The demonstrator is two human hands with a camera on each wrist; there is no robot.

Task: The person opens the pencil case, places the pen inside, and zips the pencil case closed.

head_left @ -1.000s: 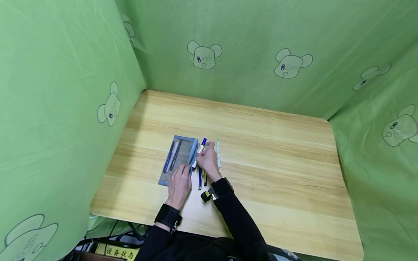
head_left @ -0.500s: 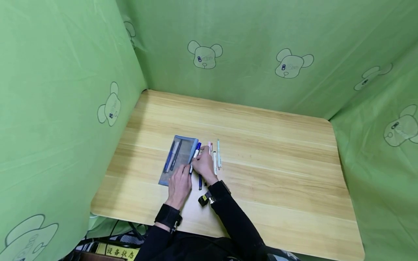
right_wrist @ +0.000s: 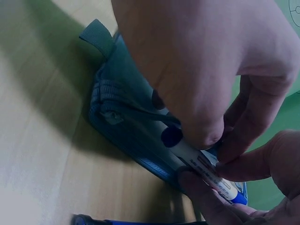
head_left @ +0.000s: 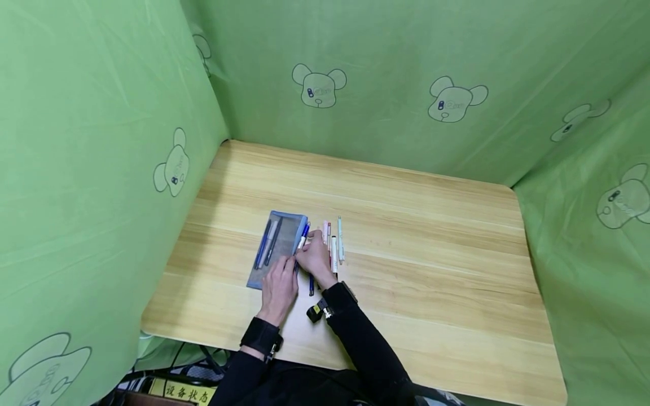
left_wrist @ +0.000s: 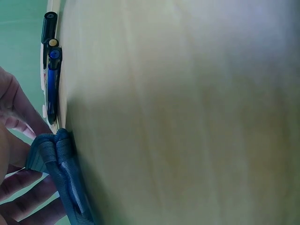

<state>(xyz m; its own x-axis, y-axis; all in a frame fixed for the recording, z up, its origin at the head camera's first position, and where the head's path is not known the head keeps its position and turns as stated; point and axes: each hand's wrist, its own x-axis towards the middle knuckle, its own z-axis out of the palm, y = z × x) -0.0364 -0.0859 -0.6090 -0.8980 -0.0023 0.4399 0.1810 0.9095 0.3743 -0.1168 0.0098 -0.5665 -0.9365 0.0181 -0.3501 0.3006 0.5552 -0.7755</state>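
Observation:
A blue-edged mesh pencil case lies on the table with several pens showing through it. My left hand holds its near right side; in the right wrist view the thumb grips the case at the zipped opening. My right hand pinches a white marker with blue ends between thumb and finger. This marker lies along the case's opening, its near dark blue end right at the zipped edge. Part of the marker is hidden behind fingers in the head view.
Right of my right hand lie a light blue pen, a white pen and a pink pen. A dark blue pen sticks out below the hand. Green curtain surrounds the wooden table.
My right hand has moved left and slightly down with the marker, bringing it against the case's opening. The pens on the right have come into sight. My left hand stays in place.

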